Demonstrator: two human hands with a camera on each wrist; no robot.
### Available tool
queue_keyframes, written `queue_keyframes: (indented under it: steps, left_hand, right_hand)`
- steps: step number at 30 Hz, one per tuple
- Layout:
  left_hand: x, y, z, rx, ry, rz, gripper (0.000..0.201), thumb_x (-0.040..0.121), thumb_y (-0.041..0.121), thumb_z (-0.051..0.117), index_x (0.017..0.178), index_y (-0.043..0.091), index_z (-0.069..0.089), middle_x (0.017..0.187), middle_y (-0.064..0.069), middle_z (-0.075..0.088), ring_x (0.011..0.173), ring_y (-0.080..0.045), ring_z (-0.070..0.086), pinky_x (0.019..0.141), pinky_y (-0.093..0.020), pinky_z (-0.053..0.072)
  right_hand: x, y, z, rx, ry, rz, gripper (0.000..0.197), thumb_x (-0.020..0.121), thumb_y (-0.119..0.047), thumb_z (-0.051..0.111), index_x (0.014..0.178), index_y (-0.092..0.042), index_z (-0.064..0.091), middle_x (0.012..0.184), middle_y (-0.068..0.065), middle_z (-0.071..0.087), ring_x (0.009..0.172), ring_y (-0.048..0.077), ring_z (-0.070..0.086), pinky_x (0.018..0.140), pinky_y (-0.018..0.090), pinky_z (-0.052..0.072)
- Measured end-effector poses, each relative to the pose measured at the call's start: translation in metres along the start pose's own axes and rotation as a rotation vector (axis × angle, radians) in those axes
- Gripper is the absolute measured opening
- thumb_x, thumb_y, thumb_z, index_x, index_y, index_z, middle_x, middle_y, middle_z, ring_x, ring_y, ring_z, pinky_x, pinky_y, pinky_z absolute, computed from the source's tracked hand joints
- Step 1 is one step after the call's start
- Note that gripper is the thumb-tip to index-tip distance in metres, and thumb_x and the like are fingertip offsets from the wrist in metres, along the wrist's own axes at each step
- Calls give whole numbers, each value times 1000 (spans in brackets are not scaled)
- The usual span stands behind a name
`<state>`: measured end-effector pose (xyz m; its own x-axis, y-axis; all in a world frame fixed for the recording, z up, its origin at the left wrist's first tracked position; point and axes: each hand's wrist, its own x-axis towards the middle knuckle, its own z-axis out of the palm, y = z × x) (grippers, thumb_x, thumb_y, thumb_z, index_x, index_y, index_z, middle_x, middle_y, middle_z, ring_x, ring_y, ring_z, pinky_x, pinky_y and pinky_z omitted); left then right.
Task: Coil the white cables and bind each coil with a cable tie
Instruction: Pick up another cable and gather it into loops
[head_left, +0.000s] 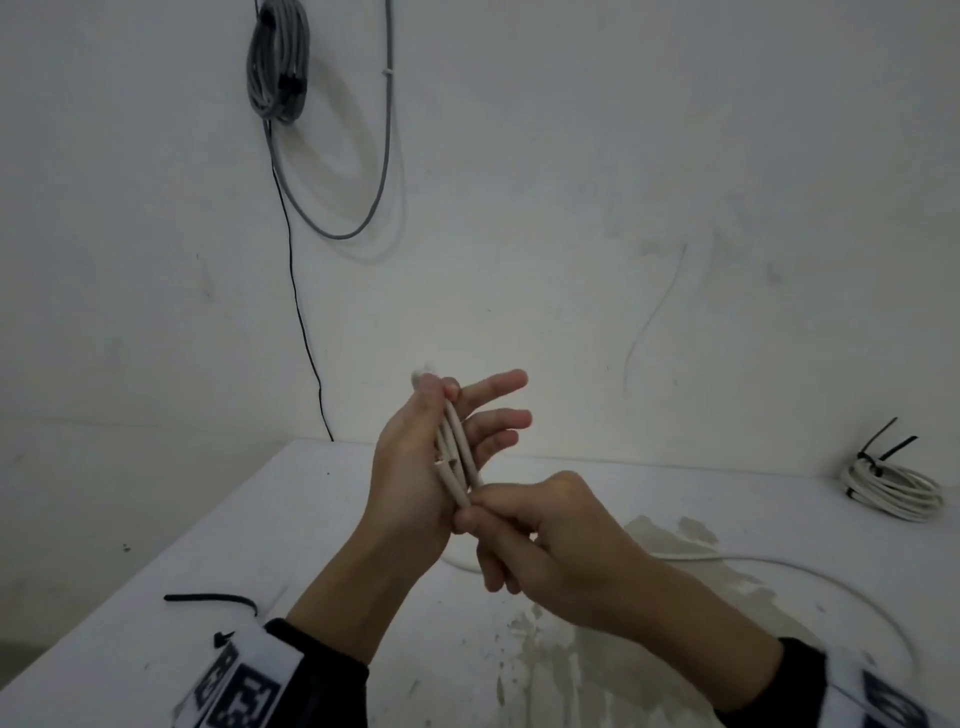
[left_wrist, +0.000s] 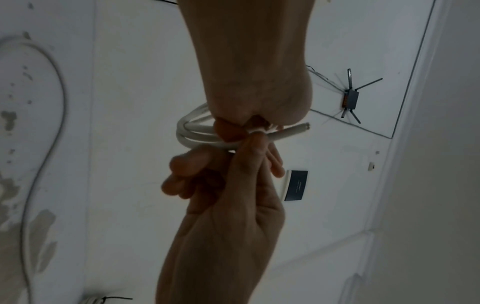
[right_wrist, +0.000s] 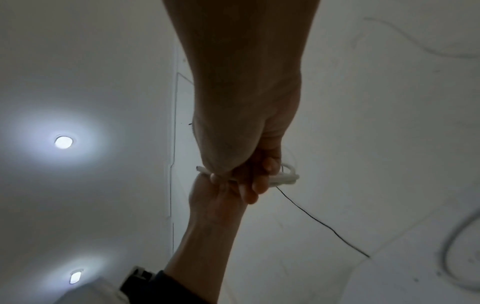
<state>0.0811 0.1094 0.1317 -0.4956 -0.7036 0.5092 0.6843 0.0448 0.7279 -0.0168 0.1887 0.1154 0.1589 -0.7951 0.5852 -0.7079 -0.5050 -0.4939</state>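
The left hand (head_left: 415, 467) is standing upright above the table (head_left: 156, 545), palm turned toward the right, with a small coil of white cable (head_left: 457, 457) lying against the palm. Its thumb is pressing the top of the coil near the index finger, while the other fingers (head_left: 498, 384) are stretching out nearly straight past the loops. The right hand (head_left: 545, 525) is meeting it from below, its thumb and forefinger pinching the lower end of the same coil and its remaining fingers curling underneath.

In the left wrist view, the coil (left_wrist: 197, 133) is showing as a few loops bunched together, with a cut cable end (left_wrist: 381, 126) sticking out to one side past the pinching fingertips. In the right wrist view the loops (right_wrist: 284, 176) are peeking out beside the fingers of both hands, and two ceiling lights (right_wrist: 63, 142) are glowing behind.

The loose remainder of the cable (head_left: 810, 571) is trailing from under the hands and curving across the right part of the table. A finished bundle of white cable (head_left: 893, 488), bound with a black cable tie (head_left: 883, 447) whose tails are poking upward, is sitting at the far right edge of the table. Another black cable tie (head_left: 213, 598) is lying loose on the table near the left sleeve (head_left: 291, 670). On the wall behind, a grey cable bundle (head_left: 278, 62) is hanging with a loop drooping below it, and a thin black wire (head_left: 301, 322) is running down toward the table's back corner.
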Motion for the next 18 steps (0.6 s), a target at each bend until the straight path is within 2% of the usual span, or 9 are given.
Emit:
queue_keyframes:
  steps: [2,5,7,9,11,13,15,17,18]
  left_hand:
    - [-3,3,1,-9,-46,-12,38,96,40,27,79,12,45,89,-10,74,57,-16,66,53,-21,53]
    - [-8,5,5,71,-97,-14,45,90,51,36,67,18,57,62,-7,66,42,-17,59,41,-19,46]
    - [-8,1,6,230,-47,38,48,92,46,42,58,15,55,45,-6,54,35,-18,52,37,-20,42]
    - [-5,-3,4,296,57,34,48,93,43,40,60,8,47,35,-2,41,27,-15,41,34,-20,36]
    - [2,0,-4,190,150,-32,44,96,39,34,65,9,43,31,2,30,21,-10,28,29,-15,26]
    - [8,7,-22,-45,150,-133,42,97,38,32,66,12,44,29,2,27,17,-6,20,27,-10,13]
    - [10,10,-40,-287,13,-257,42,96,37,33,66,12,50,29,3,30,17,-7,19,26,-12,11]
    - [4,7,-46,-589,-271,-405,44,100,34,28,81,4,53,36,-1,30,25,-11,22,28,-21,18]
    - [-1,6,-44,-628,-315,-430,43,102,33,25,89,1,51,39,-1,27,27,-11,22,30,-22,18]
  right_hand:
    - [-1,-1,3,116,53,93,31,95,-20,52,73,-4,67,48,-8,58,40,9,51,50,14,42]
    - [-3,-5,10,272,97,299,34,94,-22,54,65,-9,66,44,-4,57,39,8,49,50,17,43]
    - [-4,-7,14,370,153,397,38,93,-21,55,58,-10,65,45,0,59,38,9,49,48,16,41]
    - [-6,-9,22,426,204,451,36,89,-20,61,56,-9,68,46,3,61,38,9,52,46,14,41]
    - [-7,-15,23,387,302,426,8,79,-23,74,73,-18,76,48,5,63,40,8,53,49,13,44]
    - [-11,-11,20,228,444,353,40,66,-30,82,104,-28,69,51,4,63,44,5,50,54,14,47]
    - [-11,2,12,128,596,350,64,69,-47,72,128,-34,52,71,0,67,63,3,57,65,21,51]
    - [-6,12,8,146,554,543,71,77,-64,44,141,-34,36,119,-6,59,102,8,58,83,29,48]
    - [-2,15,7,262,496,665,71,81,-68,32,142,-31,34,133,-7,51,115,11,54,91,33,47]
